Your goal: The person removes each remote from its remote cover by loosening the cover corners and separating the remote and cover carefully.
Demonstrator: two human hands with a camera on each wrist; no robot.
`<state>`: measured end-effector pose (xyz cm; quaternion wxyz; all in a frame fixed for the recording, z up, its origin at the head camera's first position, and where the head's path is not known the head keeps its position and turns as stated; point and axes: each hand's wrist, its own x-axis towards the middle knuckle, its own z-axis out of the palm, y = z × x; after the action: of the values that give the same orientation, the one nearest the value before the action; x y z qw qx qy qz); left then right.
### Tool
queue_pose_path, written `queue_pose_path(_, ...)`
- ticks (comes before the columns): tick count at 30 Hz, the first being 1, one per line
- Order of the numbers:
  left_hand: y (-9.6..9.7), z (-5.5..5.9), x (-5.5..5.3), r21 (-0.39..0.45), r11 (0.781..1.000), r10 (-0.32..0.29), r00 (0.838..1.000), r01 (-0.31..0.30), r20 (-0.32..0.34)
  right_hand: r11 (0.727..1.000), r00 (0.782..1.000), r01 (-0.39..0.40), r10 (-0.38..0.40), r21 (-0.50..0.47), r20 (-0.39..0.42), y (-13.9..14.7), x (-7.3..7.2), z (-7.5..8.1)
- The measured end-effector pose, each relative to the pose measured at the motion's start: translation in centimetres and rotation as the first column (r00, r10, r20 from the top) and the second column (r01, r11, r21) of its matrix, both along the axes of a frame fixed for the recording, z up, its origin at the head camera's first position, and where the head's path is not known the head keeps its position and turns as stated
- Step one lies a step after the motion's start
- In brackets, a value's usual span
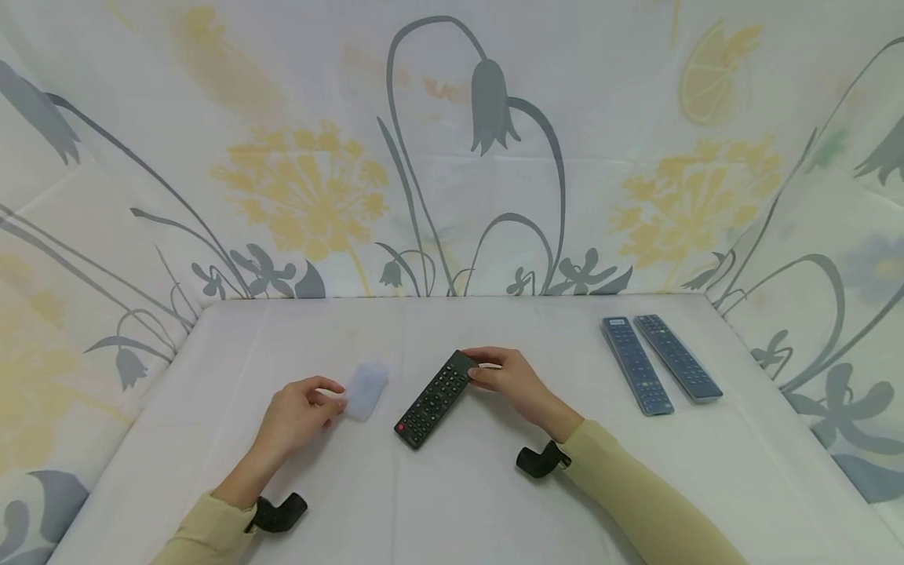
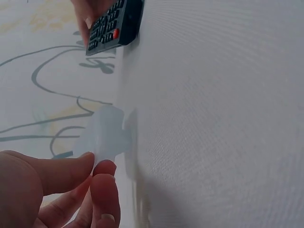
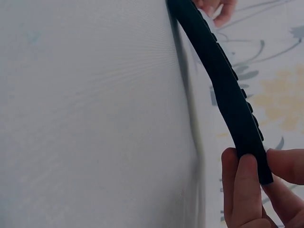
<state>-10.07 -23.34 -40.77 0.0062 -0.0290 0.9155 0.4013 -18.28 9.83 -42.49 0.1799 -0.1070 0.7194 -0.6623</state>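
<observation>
My right hand pinches the upper end of a black remote control between thumb and fingers. The remote slants, its button side up and its red-button end toward me and to the left. In the right wrist view the remote is seen edge-on, the held end raised off the cloth and the far end low over it. My left hand pinches the near edge of a small, translucent bluish-white sheet between thumb and forefinger. In the left wrist view the sheet stands partly up from the tabletop.
Two more remotes, a left one and a right one, lie side by side at the right of the white-covered table. A flower-printed curtain rises along the back and both sides. Each wrist bears a black camera.
</observation>
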Motion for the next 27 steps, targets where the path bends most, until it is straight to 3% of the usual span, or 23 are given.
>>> queue_pose_path(6, 0.2, 0.0, 0.1, 0.011, 1.000, -0.004, 1.000, 0.004, 0.027, 1.000, 1.000, -0.002, 0.002, 0.004, 0.013, -1.2, -0.5, 0.0)
queue_pose_path(11, 0.3, 0.0, 0.2, 0.013, 1.000, -0.012, 0.999, 0.012, 0.041, 1.000, 1.000, -0.007, 0.007, 0.025, -0.022, -2.3, -0.8, -0.6)
queue_pose_path(15, 0.3, 0.0, 0.4, 0.009, 1.000, -0.022, 0.999, 0.022, 0.048, 0.991, 0.994, 0.073, -0.063, 0.111, -0.084, -3.3, -1.1, -1.3)
queue_pose_path(21, 0.4, 0.0, 0.4, 0.033, 0.999, -0.022, 0.998, 0.020, 0.066, 0.957, 0.973, 0.199, -0.168, 0.211, -0.157, -4.9, -1.6, -1.3)
queue_pose_path(27, 0.6, 0.1, 0.3, 0.063, 0.998, -0.015, 0.996, 0.009, 0.089, 0.961, 0.982, 0.153, -0.123, 0.230, -0.141, -5.7, -2.2, -1.1)
